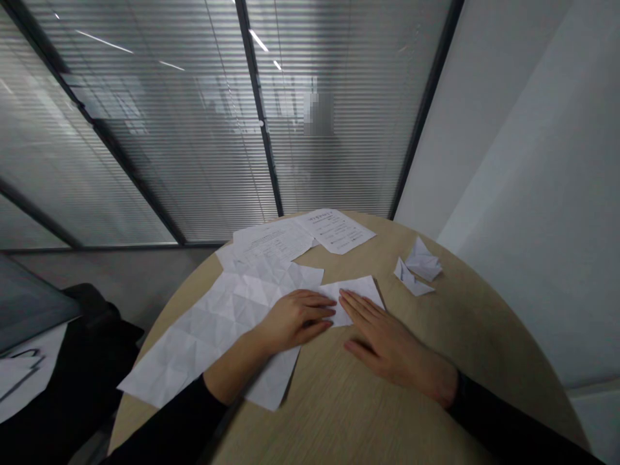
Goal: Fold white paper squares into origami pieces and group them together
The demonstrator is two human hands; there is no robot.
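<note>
Both hands, left and right, lie open on folded paper.

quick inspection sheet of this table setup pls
surface: round wood-grain table, hands and papers resting on it
job's things: creased white paper sheet, unfolded, covered in fold lines; small folded white paper beside it
clutter: printed sheets at the far edge; two folded paper figures at the right
hands: left hand lies flat on the creased sheet; right hand has its fingertips on the small folded paper
cables: nothing seen
surroundings: glass partition with blinds behind the table; white wall at the right
</note>
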